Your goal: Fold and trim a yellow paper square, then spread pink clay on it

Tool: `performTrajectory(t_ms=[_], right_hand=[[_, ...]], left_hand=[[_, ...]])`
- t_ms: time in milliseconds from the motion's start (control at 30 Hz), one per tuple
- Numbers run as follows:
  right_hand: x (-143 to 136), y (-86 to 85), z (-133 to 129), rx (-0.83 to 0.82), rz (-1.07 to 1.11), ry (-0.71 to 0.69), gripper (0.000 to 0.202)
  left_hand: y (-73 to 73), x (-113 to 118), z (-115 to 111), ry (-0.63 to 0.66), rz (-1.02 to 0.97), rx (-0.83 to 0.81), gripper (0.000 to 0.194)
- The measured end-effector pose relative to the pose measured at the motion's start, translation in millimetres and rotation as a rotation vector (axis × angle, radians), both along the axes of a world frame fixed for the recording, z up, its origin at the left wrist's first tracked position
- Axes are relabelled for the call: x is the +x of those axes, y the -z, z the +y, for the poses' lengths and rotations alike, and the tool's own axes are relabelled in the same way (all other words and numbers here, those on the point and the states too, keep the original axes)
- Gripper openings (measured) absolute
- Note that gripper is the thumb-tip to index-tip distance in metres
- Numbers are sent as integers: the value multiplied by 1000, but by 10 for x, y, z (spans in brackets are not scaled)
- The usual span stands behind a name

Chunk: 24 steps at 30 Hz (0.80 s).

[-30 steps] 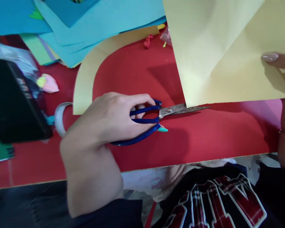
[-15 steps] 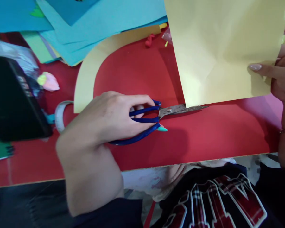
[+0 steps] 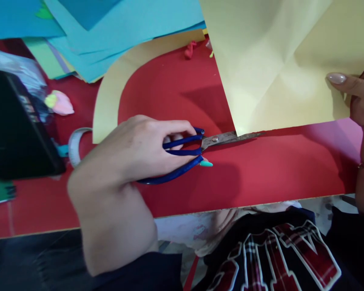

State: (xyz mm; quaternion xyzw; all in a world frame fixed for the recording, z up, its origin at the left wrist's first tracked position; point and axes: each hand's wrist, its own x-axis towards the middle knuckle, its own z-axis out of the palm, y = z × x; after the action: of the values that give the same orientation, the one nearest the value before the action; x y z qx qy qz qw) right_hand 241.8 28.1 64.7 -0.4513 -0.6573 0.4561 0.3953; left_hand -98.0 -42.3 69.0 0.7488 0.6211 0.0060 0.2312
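My left hand [image 3: 148, 147] is wrapped round the blue handles of the scissors [image 3: 215, 138], low over the red table. The blades point right and their tips reach just under the lower left corner of a large pale yellow sheet [image 3: 261, 72]. At the right edge of the view my right hand [image 3: 359, 93] pinches that sheet, its thumb lying on the front face. The sheet is raised at a slant and shows faint creases. Left of centre a curved strip of yellow paper [image 3: 106, 109] lies on the table, partly behind my left hand.
Blue papers [image 3: 124, 24] are piled at the back left. A black device [image 3: 21, 129] stands at the left, near a white tape roll [image 3: 75, 145] and a pink and yellow piece [image 3: 62, 103]. A small red piece [image 3: 189, 50] lies at the back of the red table [image 3: 182, 198].
The yellow sheet has tilted and spread to the right, with my right hand shifted slightly right. My left hand and the scissors have barely moved.
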Motion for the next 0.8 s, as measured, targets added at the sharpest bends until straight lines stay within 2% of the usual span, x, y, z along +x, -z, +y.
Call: performTrajectory(t_ms=[333,567,667,800], right_hand=[[-5,26,12,-9,15,-16,27],[-1,48,24,10,55,49,26],[12,48,26,13,69,53,26],[23,35,14,23,50,86,25]], left_hand=[[-15,-40,20,-10,-58,-67,41],[0,-35,14,-33,-34,-48,37],[-3,-30,12,-67,27,-19,43],[-1,-38,20,-45,38,-1,53]])
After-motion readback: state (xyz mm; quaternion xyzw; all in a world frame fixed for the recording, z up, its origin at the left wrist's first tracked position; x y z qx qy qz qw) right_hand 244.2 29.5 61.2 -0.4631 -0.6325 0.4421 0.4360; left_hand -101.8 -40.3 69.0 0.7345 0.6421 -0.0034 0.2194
